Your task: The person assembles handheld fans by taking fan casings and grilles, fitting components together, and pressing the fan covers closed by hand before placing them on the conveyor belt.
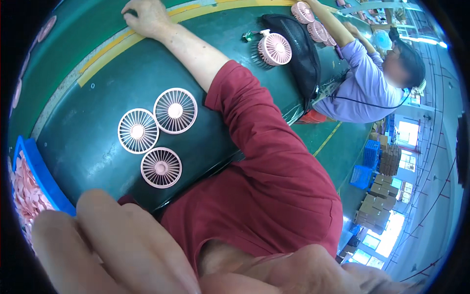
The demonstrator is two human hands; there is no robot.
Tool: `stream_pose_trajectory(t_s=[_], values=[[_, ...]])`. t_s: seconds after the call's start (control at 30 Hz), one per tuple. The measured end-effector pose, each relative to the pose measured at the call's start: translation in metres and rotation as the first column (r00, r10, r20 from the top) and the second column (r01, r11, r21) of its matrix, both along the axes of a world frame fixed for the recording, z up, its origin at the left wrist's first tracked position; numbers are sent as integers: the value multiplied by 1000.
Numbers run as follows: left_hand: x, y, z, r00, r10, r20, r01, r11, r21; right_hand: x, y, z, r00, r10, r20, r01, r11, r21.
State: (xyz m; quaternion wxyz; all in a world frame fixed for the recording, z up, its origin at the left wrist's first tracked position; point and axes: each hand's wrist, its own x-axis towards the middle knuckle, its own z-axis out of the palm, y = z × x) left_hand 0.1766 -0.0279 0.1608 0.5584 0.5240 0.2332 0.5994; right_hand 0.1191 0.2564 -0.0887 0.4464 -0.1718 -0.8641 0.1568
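Observation:
My right hand (pixel 147 18) reaches over the table's far side and rests by the yellow-taped edge, fingers loosely bent and apart, nothing seen in them. Large and close at the lower left is my left hand (pixel 117 245), its fingers curled; whatever they grip is hidden. Between my arms, a pink round fan grille (pixel 176 111), a second grille (pixel 138 131) and a third grille (pixel 161 168) lie on the green tabletop (pixel 93 152); the first two touch. Beyond my right forearm sits a pink fan head (pixel 275 49) with a small green circuit board (pixel 248 36) beside it.
A blue bin (pixel 41 171) of pink plastic pieces stands at the left. Right of the fan head lies a black mesh bag (pixel 296 54). A co-worker in a lilac shirt (pixel 364 88) sits farther right near more pink fans (pixel 317 31). Cardboard boxes (pixel 377 201) are stacked behind.

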Motion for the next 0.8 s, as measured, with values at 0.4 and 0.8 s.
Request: stream_pose_trajectory(t_s=[0.4, 0.8], values=[[-10, -18, 24, 735, 236, -635, -308, 951, -2, 15, 2, 14, 990, 135, -36, -135, 991, 6], [-5, -5, 51, 219, 271, -937, -364, 914, 179, 20, 2, 20, 996, 88, -12, -88, 995, -40]])
